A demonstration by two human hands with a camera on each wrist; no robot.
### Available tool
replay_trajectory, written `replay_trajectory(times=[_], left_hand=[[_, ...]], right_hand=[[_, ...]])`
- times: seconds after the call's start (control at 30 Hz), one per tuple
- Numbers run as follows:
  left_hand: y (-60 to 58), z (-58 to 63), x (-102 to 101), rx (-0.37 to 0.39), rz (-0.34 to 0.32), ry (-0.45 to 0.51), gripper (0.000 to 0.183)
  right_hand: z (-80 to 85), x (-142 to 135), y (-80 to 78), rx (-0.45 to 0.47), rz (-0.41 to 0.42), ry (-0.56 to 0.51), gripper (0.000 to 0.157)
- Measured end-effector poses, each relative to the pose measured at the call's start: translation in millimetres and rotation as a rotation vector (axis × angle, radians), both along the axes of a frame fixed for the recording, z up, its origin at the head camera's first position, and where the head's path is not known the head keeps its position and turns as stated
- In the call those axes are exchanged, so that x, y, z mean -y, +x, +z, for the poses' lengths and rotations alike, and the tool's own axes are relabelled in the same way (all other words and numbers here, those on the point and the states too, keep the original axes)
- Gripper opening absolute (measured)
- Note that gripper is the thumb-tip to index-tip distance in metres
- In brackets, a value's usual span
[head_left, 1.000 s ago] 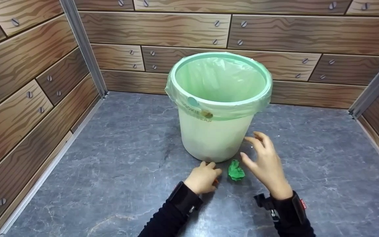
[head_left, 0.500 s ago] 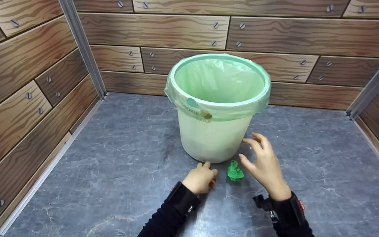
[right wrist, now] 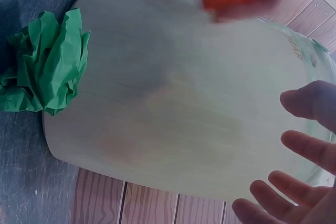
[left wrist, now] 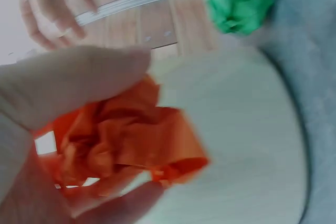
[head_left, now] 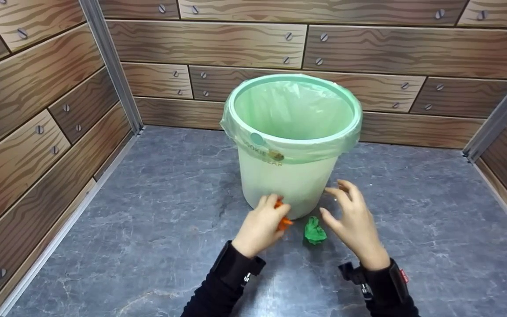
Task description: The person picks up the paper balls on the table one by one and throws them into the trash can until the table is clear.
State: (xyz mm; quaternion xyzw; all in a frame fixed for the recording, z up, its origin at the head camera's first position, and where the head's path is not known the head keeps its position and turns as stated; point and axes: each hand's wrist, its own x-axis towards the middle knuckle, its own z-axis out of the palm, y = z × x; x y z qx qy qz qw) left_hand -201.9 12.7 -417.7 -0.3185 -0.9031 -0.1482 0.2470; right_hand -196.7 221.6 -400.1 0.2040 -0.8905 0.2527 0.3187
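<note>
My left hand (head_left: 260,226) grips a crumpled orange paper ball (left wrist: 131,135) between thumb and fingers, lifted off the surface in front of the bin. Beside the bin's right side, my right hand (head_left: 355,222) hovers with fingers spread and bent a little, holding nothing. A crumpled green paper ball (head_left: 314,230) lies on the surface between the two hands, near the bin's base. The trash bin (head_left: 286,180) is pale with a light green rim, and a translucent green bag (head_left: 297,105) lines it and folds over the edge.
The grey marbled tabletop (head_left: 161,189) carries the bin and the green paper. Wood-patterned panels (head_left: 218,42) enclose the back and both sides, joined at the corners by metal strips (head_left: 115,66).
My left hand has picked the orange paper ball up off the surface and raised it toward the bin's front. The right hand and the green paper have hardly moved.
</note>
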Motion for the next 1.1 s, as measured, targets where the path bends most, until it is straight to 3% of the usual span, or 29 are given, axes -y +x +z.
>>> replay_trajectory(times=[0.13, 0.33, 0.8, 1.1], left_hand=[[2.9, 13.2, 6.3, -0.082, 0.006, 0.126, 0.031], [11.5, 28.6, 15.9, -0.144, 0.042, 0.255, 0.038], [17.3, 36.4, 16.9, -0.185, 0.066, 0.297, 0.043], [20.7, 48.0, 7.9, -0.269, 0.013, 0.4, 0.05]], right_hand=[[-0.1, 0.0, 0.3, 0.006, -0.006, 0.006, 0.038], [-0.2, 0.3, 1.0, 0.016, -0.01, 0.018, 0.038], [0.5, 1.5, 1.5, 0.024, -0.006, 0.02, 0.039], [0.9, 1.7, 2.5, 0.04, 0.002, 0.007, 0.039]])
